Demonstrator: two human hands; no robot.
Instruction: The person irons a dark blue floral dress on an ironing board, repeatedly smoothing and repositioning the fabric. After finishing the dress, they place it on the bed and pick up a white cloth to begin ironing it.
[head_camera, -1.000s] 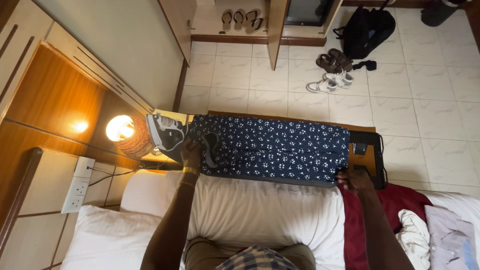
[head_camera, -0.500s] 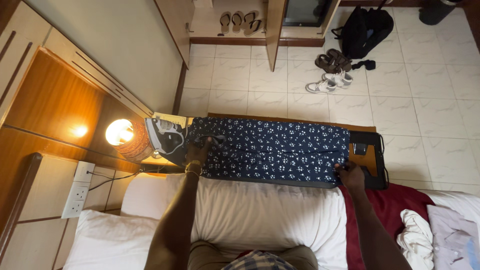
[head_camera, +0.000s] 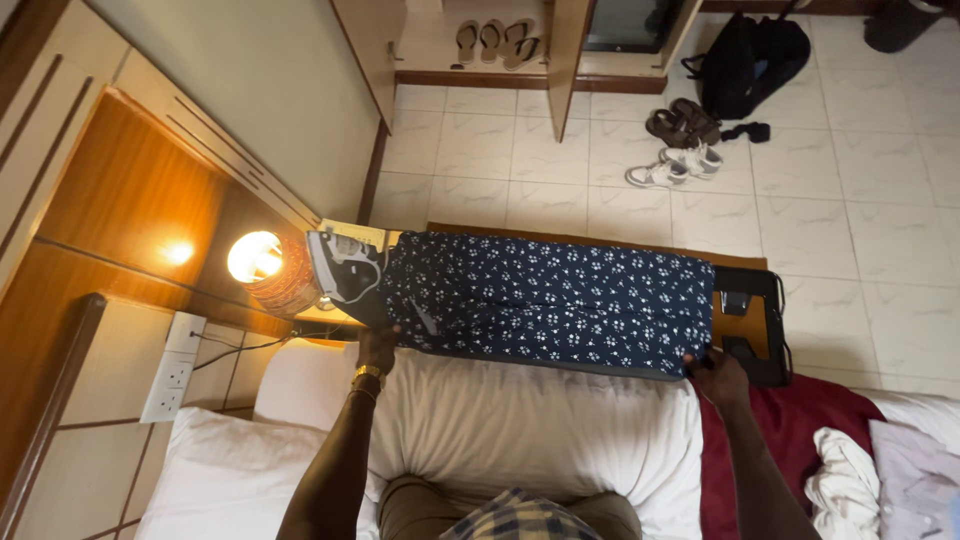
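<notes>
Navy cloth with small white flowers (head_camera: 550, 300) spread flat along an ironing board (head_camera: 748, 325), running from beside the iron to just short of the board's bare black and orange end. Left hand (head_camera: 377, 347) at the cloth's near corner by the iron, fingers closed on the hem, a gold bracelet (head_camera: 367, 374) on the wrist. Right hand (head_camera: 715, 372) at the opposite near corner of the cloth, fingers curled and pinching its edge. Grey and black iron (head_camera: 345, 266) lying just beyond the left end of the cloth, touching it or nearly so. Lit table lamp with a woven base (head_camera: 265, 268) just past the iron, farther from the cloth. White pillow (head_camera: 530, 430) directly on the near side of the cloth, under both forearms, with a red sheet (head_camera: 800, 410) beside the right hand. White sneakers (head_camera: 670, 165) and brown sandals (head_camera: 682, 122) on the tiled floor (head_camera: 860, 230) well beyond the cloth's far edge, a black backpack (head_camera: 752, 58) farther still.
</notes>
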